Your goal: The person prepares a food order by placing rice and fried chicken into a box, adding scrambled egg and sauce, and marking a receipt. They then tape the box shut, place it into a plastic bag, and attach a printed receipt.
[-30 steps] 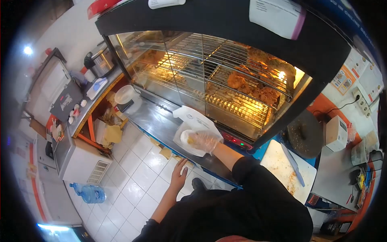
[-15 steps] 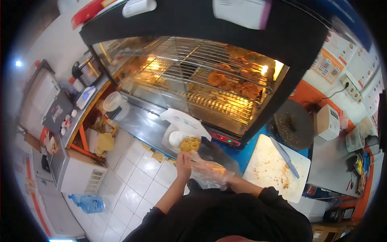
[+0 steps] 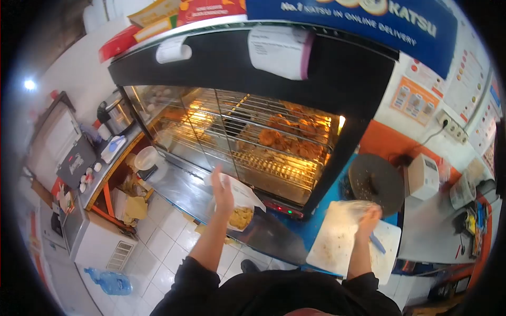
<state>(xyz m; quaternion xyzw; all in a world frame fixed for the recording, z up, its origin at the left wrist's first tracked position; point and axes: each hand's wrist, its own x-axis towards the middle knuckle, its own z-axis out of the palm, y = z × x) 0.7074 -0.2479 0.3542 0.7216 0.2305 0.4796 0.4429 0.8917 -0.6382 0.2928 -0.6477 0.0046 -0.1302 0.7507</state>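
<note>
My left hand (image 3: 223,196) is raised in front of the open takeaway box (image 3: 246,196), its fingers stretched upward and holding nothing. Part of the box is hidden behind it. Yellow-brown food (image 3: 241,217) shows in the box, whose white lid stands up against the display warmer. My right hand (image 3: 368,223) is above the white cutting board (image 3: 329,239), its fingers closed on a crumpled clear plastic glove (image 3: 359,209). Motion blurs the fingers. Under that hand, a knife with a blue-grey blade (image 3: 377,243) lies on the board among brown crumbs.
A glass-fronted warmer (image 3: 247,176) with fried pieces (image 3: 287,139) on racks stands along the counter's back. Right of it are a round dark block (image 3: 375,176) and a white device (image 3: 423,176). A plastic tub (image 3: 146,158) sits left; a water bottle (image 3: 112,282) lies on the floor.
My hands have parted. The right moved from the box to above the cutting board, its wrist now bare of the glove; the left opened and rose beside the box. The view tilted up.
</note>
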